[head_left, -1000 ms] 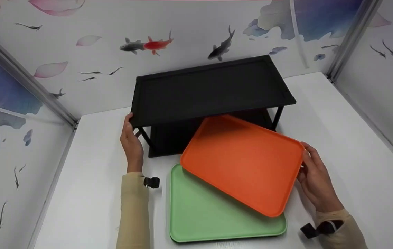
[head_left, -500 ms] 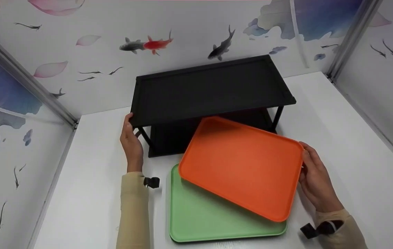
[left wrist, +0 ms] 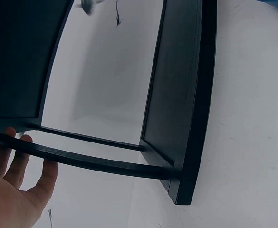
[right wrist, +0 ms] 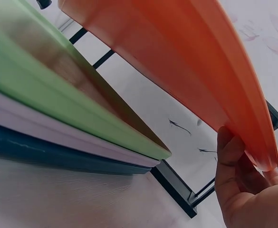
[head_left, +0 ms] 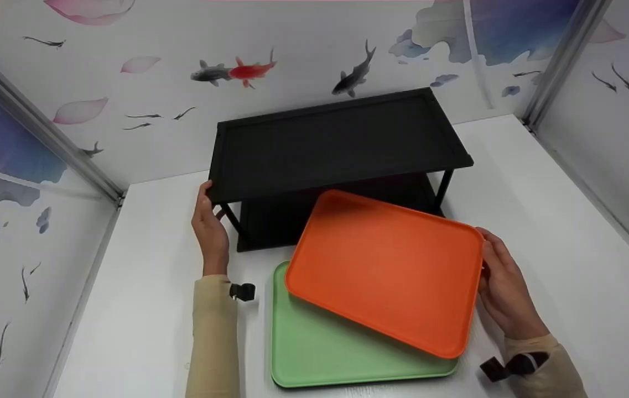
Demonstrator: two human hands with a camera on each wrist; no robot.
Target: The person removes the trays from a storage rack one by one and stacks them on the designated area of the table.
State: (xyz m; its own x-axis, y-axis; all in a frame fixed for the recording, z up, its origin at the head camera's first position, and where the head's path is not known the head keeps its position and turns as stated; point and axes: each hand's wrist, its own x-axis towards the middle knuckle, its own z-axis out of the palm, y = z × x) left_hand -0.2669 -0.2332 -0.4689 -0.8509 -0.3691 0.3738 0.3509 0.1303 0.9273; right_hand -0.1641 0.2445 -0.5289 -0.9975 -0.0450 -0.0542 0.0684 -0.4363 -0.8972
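Observation:
My right hand [head_left: 505, 282] pinches the right edge of an orange tray [head_left: 391, 271], fingers underneath in the right wrist view. The tray lies turned at an angle, overlapping a green tray [head_left: 325, 348] and the front of a black two-tier rack [head_left: 336, 143]. In the right wrist view the orange tray [right wrist: 177, 57] is clear above the green one, which tops a stack with a lilac tray [right wrist: 58, 126] and a dark blue tray [right wrist: 58, 152]. My left hand [head_left: 212, 235] holds the rack's front left corner; its fingertips meet the side post [left wrist: 81, 160] in the left wrist view.
The rack's lower shelf [head_left: 275, 221] is partly covered by its top and the orange tray. White table [head_left: 143, 287] surrounds the rack and stack. A patterned wall [head_left: 303, 33] rises close behind the rack, with side panels left and right.
The orange tray has shifted slightly toward me, and its far edge has come out from beneath the rack's top in the head view. The left hand and rack stay in place.

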